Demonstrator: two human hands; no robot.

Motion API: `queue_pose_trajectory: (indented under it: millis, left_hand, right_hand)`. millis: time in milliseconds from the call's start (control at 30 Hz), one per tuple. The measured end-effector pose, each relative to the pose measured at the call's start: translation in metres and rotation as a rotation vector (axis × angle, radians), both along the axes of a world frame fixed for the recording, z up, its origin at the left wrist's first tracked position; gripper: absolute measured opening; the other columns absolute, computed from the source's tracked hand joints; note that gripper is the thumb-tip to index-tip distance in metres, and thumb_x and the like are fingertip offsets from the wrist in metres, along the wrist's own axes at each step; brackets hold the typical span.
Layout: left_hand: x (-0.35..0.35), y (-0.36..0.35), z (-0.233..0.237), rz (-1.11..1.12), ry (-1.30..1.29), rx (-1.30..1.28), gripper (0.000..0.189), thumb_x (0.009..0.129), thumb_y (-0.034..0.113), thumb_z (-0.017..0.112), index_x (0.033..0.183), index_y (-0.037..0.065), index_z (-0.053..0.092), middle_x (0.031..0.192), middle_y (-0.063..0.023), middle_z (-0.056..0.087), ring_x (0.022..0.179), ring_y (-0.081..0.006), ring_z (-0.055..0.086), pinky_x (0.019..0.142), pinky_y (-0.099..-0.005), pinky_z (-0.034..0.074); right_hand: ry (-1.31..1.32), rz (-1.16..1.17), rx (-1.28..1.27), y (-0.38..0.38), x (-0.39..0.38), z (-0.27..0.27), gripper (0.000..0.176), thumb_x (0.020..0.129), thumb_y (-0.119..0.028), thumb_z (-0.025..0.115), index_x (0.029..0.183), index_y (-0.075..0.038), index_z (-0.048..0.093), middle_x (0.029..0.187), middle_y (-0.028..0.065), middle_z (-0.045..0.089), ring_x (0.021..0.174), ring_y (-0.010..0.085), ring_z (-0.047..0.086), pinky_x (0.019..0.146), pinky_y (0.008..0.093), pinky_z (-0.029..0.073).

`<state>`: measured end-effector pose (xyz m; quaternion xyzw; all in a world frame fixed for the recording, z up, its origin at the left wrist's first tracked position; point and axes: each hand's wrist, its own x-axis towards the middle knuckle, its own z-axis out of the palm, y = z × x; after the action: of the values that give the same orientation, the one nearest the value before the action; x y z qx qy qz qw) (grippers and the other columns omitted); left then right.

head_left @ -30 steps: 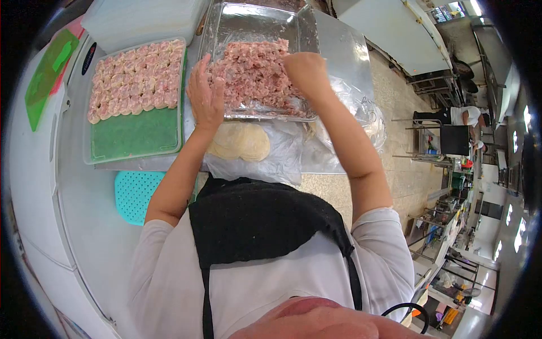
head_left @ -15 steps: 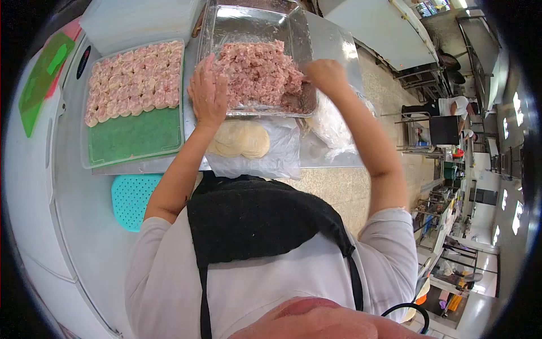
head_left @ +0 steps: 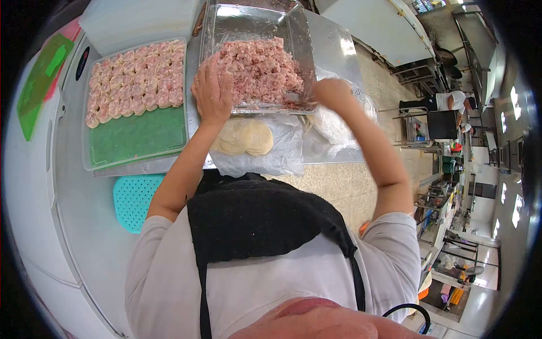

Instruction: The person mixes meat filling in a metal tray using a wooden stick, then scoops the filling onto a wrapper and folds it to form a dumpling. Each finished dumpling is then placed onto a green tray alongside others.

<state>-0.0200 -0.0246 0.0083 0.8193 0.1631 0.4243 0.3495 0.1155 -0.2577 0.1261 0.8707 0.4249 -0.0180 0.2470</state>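
My left hand [head_left: 214, 93] is at the left rim of a metal tray [head_left: 254, 21], its fingers stretched out along the side. Inside the tray sits a mound of raw ground meat [head_left: 257, 70]. At the tray's right edge my right hand [head_left: 334, 95] is closed in a fist; a thin dark tip below it reaches the meat, but what it grips I cannot make out. Just in front of the tray, a stack of round dough wrappers [head_left: 245, 137] lies on a plastic sheet [head_left: 288, 150].
To the left, a clear-rimmed container with a green base [head_left: 138, 138] holds rows of meat-filled dumplings [head_left: 135, 79]. A plastic bag [head_left: 341, 124] lies right of the wrappers. Below the table edge hangs a turquoise perforated piece [head_left: 135, 200]. A person [head_left: 451, 104] stands far off right.
My right hand has dropped slightly lower and a little to the right along the tray's edge. My left hand stays at the left rim.
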Motion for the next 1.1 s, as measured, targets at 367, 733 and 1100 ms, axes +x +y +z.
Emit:
queue_pose_trajectory:
  millis: [367,733,1100]
  left_hand:
    - [0.0,-0.003,0.005,0.033,0.089,0.021,0.053,0.097,0.044,0.039,0.138,0.009,0.044,0.135,-0.017,0.046,0.127,-0.036,0.04,0.107,-0.0474,0.026]
    - [0.008,-0.002,-0.004,0.041,0.06,0.092,0.051,0.096,0.042,0.045,0.138,0.012,0.044,0.135,-0.016,0.046,0.123,-0.0352,0.043,0.101,-0.0493,0.029]
    - [0.005,-0.006,0.002,0.096,-0.088,0.282,0.03,0.094,0.028,0.053,0.112,0.007,0.063,0.109,-0.0127,0.061,0.105,-0.0316,0.055,0.092,-0.0427,0.038]
  right_hand:
    - [-0.055,0.251,0.183,0.017,0.021,-0.017,0.019,0.088,-0.033,0.058,0.084,-0.02,0.07,0.078,0.004,0.069,0.074,0.0243,0.069,0.057,0.0402,0.053]
    - [0.003,0.015,0.223,0.012,0.064,-0.03,0.021,0.087,-0.026,0.056,0.085,-0.01,0.071,0.084,0.0132,0.069,0.076,0.0329,0.067,0.06,0.0455,0.052]
    - [0.027,0.078,0.518,-0.055,-0.009,-0.058,0.016,0.077,-0.014,0.058,0.069,-0.007,0.069,0.069,0.015,0.067,0.066,0.0307,0.069,0.056,0.0424,0.054]
